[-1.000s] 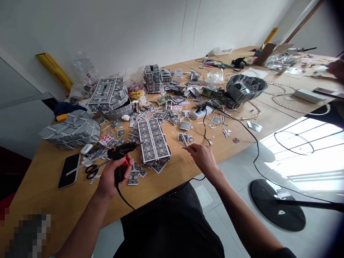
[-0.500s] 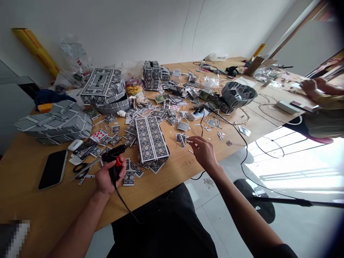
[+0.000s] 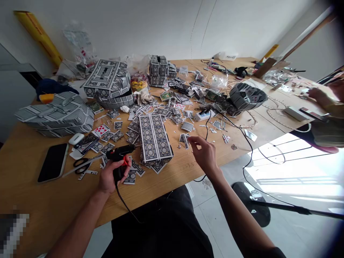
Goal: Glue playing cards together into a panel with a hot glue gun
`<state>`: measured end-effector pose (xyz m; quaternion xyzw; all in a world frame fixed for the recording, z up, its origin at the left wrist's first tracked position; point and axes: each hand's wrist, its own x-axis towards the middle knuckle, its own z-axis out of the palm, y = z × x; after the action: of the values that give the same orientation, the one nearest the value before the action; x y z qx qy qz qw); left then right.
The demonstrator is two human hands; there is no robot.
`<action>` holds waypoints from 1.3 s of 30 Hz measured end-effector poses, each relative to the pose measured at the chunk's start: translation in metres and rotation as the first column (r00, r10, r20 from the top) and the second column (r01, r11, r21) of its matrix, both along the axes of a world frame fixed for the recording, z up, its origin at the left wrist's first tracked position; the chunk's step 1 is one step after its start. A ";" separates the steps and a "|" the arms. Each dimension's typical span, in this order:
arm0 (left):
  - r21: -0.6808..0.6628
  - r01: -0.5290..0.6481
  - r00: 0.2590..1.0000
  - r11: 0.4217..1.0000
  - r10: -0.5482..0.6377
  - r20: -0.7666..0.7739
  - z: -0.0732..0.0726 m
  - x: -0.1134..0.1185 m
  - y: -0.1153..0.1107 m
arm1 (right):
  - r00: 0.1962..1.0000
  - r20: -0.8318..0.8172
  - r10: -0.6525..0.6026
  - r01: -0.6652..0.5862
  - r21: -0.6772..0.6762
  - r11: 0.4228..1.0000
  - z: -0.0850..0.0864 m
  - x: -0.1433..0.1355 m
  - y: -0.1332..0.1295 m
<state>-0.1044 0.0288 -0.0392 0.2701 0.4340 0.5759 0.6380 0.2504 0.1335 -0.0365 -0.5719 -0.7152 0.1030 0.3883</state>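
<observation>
My left hand [image 3: 109, 176] is wrapped round the grip of a black hot glue gun [image 3: 119, 153] with a red trigger. Its nozzle points right, towards a long box covered in playing cards [image 3: 156, 139], and a pale glue stick [image 3: 88, 163] sticks out of its back. On the right, my right hand [image 3: 203, 153] is just above the table beside some cut card strips [image 3: 184, 139]. Its thumb and forefinger are pinched together; whatever may be between them is too small to make out. Loose patterned cards lie around the box.
Scissors [image 3: 82, 165], a phone [image 3: 53, 162] and a card-covered bag shape [image 3: 57, 116] are on the left. Behind stand a lidded card box [image 3: 106, 80] and a card bowl [image 3: 247, 96]. A black cable [image 3: 249, 143] hangs off the table edge. Another person's hand [image 3: 319, 96] is at far right.
The view has turned slightly left, so most things sit further right. My right hand's fingers have drawn back a little from the card strips. My left hand still grips the glue gun.
</observation>
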 end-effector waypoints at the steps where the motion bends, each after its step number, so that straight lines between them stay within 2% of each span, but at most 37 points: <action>1: 0.002 0.010 0.999 1.000 -0.010 -0.031 0.003 0.000 -0.001 | 1.000 -0.002 0.007 -0.007 -0.002 1.000 0.002 0.000 0.000; 5: -0.010 0.072 0.972 0.997 -0.073 -0.222 0.017 0.000 -0.013 | 0.997 -0.036 0.063 -0.063 -0.016 0.998 0.008 -0.010 -0.007; 7: -0.043 0.077 0.945 0.996 -0.086 -0.314 0.024 -0.001 -0.022 | 0.991 -0.097 0.097 -0.096 0.021 0.995 0.010 -0.020 -0.014; 9: -0.089 0.073 0.918 0.993 -0.102 -0.383 0.030 0.001 -0.032 | 0.974 -0.145 0.174 -0.163 0.084 0.983 0.012 -0.032 -0.019; 11: -0.142 0.061 0.893 0.988 -0.117 -0.435 0.033 0.004 -0.039 | 0.943 -0.158 0.294 -0.283 0.091 0.955 0.013 -0.042 -0.023; 15: -0.215 0.035 0.850 0.976 -0.142 -0.507 0.033 0.014 -0.045 | 0.868 -0.159 0.470 -0.467 0.059 0.882 0.013 -0.055 -0.021; 19: -0.213 0.065 0.810 0.975 -0.177 -0.559 0.027 0.020 -0.046 | 0.819 -0.129 0.559 -0.553 0.083 0.829 0.010 -0.058 -0.015; 23: -0.223 0.091 0.784 0.971 -0.207 -0.585 0.023 0.023 -0.045 | 0.788 -0.114 0.605 -0.579 0.193 0.792 0.002 -0.061 -0.012; 27: -0.241 0.112 0.767 0.964 -0.237 -0.596 0.023 0.025 -0.041 | 0.757 -0.170 0.631 -0.572 0.295 0.765 -0.010 -0.067 -0.014; 33: -0.254 0.120 0.725 0.960 -0.260 -0.638 0.020 0.023 -0.040 | 0.774 -0.268 0.574 -0.498 0.304 0.812 -0.025 -0.080 -0.018; 39: -0.260 0.135 0.676 0.956 -0.281 -0.681 0.015 0.017 -0.048 | 0.803 -0.200 0.561 -0.510 0.254 0.822 -0.032 -0.082 -0.024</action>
<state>-0.0876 -0.0187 -0.0247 0.4575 0.6650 0.3064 0.5046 0.1683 0.1094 -0.0683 -0.2874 -0.7954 0.2169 0.4875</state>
